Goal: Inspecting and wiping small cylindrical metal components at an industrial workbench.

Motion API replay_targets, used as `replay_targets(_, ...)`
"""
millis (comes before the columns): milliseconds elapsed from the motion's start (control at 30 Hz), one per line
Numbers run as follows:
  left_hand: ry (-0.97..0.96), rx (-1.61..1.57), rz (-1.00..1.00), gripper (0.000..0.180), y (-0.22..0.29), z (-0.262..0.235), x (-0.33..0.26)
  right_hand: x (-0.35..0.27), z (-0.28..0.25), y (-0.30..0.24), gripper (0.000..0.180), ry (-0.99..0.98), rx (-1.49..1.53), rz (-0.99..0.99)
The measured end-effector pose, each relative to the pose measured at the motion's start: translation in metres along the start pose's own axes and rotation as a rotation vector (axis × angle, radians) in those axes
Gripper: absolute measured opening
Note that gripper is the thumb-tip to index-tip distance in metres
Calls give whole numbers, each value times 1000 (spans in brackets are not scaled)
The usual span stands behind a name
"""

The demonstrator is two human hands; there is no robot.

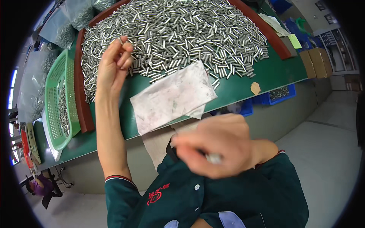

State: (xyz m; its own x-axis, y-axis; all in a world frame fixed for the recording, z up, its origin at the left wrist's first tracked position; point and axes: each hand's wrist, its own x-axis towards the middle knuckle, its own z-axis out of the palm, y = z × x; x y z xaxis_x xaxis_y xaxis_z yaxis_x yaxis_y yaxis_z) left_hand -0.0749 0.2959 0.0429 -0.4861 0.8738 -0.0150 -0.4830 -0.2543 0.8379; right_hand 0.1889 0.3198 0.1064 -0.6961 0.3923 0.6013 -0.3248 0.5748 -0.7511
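Note:
Over the left edge of a large pile of short metal pins (pixel 178 34), my left hand (pixel 116 62) is raised with its fingers curled. Its thumb and forefinger pinch a small shiny metal pin (pixel 121 40). My right hand (pixel 216 146) is closer to me, in front of my chest, smeared by motion. Its fingers are closed, and a pale bit shows at the curled fingers, too blurred to name. Between the hands a stained white cloth (pixel 173 97) lies at the front of the green table (pixel 281 72), touching the pile's near side.
Red-brown wooden rails (pixel 80 91) border the pile at left and right. A green perforated basket (pixel 51 100) with pins stands left, beside clear bags (pixel 62 28) of pins. Blue bins (pixel 281 95) sit below the table's front edge. Another person (pixel 42 186) sits at far left.

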Motion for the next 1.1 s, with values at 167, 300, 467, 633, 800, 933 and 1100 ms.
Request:
replay_targets(167,-18,-31,71,20,-4,-10,2,17,-28,-33,24,-326,512,-351)
replay_targets(300,-37,-46,61,19,-7,-9,7,15,-29,-50,23,-311,539,-341)
replay_targets(467,-70,-35,66,18,-8,-5,11,11,-21,-58,23,-276,598,-322)
replay_targets(633,-64,39,155,17,-1,0,4,-22,3,-62,22,16,545,-236)
replay_targets(800,-57,-114,11,14,-8,-9,9,-35,-1,-30,23,-85,196,-125)
replay_targets(933,-79,-58,4,14,-7,-6,6,-34,0,1,12,-73,-60,69)
replay_targets(1100,-70,-30,24,15,-1,-8,6,-27,-10,21,5,62,4,195)
